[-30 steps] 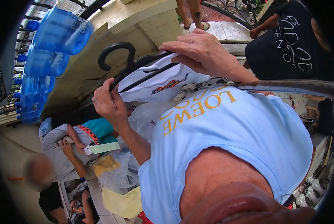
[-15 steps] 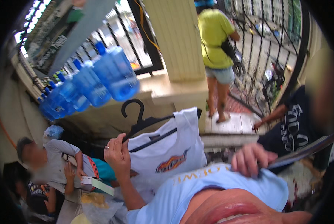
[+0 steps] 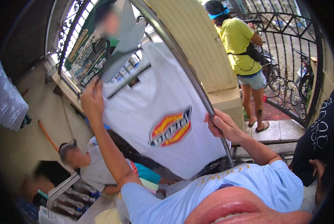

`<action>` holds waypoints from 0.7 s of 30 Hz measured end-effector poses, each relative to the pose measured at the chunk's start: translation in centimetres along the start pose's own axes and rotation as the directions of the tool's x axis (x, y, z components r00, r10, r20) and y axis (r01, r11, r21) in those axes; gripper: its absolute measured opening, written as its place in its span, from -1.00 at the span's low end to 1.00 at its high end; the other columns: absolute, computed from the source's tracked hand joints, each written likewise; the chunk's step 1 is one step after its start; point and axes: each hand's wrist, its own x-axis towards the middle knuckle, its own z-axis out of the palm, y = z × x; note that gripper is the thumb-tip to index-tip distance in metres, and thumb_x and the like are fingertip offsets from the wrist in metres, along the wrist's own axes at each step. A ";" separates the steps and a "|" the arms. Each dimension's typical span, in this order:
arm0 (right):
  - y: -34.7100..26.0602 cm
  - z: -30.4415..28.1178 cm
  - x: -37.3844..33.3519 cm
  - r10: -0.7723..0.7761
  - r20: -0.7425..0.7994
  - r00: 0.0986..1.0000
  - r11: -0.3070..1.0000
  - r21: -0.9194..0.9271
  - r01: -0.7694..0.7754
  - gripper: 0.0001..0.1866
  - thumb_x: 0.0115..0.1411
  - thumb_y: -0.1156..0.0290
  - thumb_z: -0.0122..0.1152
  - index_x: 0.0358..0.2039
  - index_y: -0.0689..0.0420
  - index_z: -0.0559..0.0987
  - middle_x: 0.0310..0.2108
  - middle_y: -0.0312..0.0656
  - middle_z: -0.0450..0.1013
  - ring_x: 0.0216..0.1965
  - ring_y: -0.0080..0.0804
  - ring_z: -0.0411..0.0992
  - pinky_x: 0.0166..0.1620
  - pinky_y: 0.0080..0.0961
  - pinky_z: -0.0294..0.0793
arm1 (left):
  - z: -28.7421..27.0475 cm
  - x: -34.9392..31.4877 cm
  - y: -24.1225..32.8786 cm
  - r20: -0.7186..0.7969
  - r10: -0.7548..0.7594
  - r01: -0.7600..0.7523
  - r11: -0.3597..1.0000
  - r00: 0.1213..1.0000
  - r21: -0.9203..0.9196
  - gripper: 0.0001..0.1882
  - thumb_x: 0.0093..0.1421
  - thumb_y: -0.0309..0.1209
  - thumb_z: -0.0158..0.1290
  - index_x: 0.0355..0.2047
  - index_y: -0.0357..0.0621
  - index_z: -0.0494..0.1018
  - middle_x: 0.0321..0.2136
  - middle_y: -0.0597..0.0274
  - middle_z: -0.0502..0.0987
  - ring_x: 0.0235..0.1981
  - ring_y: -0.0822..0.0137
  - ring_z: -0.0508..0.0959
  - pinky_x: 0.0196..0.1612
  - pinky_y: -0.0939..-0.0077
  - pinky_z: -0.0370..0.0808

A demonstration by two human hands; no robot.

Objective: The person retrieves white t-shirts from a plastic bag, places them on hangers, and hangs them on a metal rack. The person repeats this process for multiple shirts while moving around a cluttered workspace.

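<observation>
A white sleeveless shirt [image 3: 137, 102] with a red, yellow and black emblem hangs in front of me on a dark clothes hanger [image 3: 127, 83]. My left hand [image 3: 93, 97] is raised, its fingers closed at the shirt's shoulder, around the hanger's end. The hanger's hook cannot be made out against the background. A long shiny metal pole [image 3: 180, 56] slants from the top centre down past the shirt's right side. Lower on it, my right hand [image 3: 223, 126] is wrapped around the pole, close to the shirt's edge.
At the right gate [image 3: 288, 41] stands a person in a yellow shirt [image 3: 240, 44]. Another in a dark shirt [image 3: 316, 138] is close on my right. Lower left, a person in a grey shirt [image 3: 98, 164] is beside a white rack [image 3: 68, 199]. A cream pillar [image 3: 197, 41] rises behind the pole.
My left hand has lifted the hanger and shirt up and left. My right hand has brought the pole from the far right to stand slanting in front of me. My view has turned left.
</observation>
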 end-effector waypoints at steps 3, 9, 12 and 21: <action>-0.4 1.9 1.2 0.009 0.011 1.000 0.999 -0.036 -0.009 -0.65 0.43 0.13 -0.23 -0.06 0.15 0.35 -0.65 -0.45 0.14 -0.68 -0.73 0.07 -0.60 -0.73 0.09 | -1.9 5.9 -0.4 0.019 -0.057 0.055 0.996 0.998 0.068 -0.59 0.20 -0.06 0.06 -0.06 -0.03 0.56 -0.26 -0.04 0.60 -0.24 0.01 0.59 -0.19 0.31 0.46; 0.6 3.5 0.2 0.061 0.067 0.996 0.998 -0.023 -0.060 -0.68 0.43 0.17 -0.23 -0.08 0.14 0.36 -0.66 -0.47 0.14 -0.69 -0.75 0.05 -0.61 -0.73 0.07 | -4.8 14.7 -2.6 -0.018 -0.078 0.080 0.967 0.997 0.242 -0.52 0.15 0.07 0.06 -0.05 0.07 0.55 -0.20 0.03 0.60 -0.15 0.01 0.58 -0.10 0.26 0.46; 0.8 3.8 -0.6 0.088 0.073 0.993 0.995 -0.044 -0.085 -0.68 0.43 0.17 -0.23 -0.10 0.14 0.38 -0.67 -0.47 0.12 -0.69 -0.76 0.05 -0.61 -0.73 0.06 | -5.9 18.2 -3.8 0.016 -0.046 0.039 0.959 0.999 0.280 -0.50 0.14 0.08 0.05 -0.04 0.08 0.54 -0.16 0.06 0.59 -0.11 0.02 0.57 -0.08 0.24 0.46; 2.5 2.8 -1.6 0.188 0.098 0.977 0.980 0.038 -0.193 -0.67 0.43 0.16 -0.21 -0.11 0.15 0.40 -0.66 -0.49 0.07 -0.66 -0.75 0.01 -0.60 -0.72 0.05 | -8.1 22.5 -2.7 0.038 -0.106 0.076 0.879 0.994 0.470 -0.52 0.12 0.14 0.02 -0.02 0.30 0.53 -0.14 0.15 0.60 -0.06 0.01 0.55 -0.05 0.20 0.46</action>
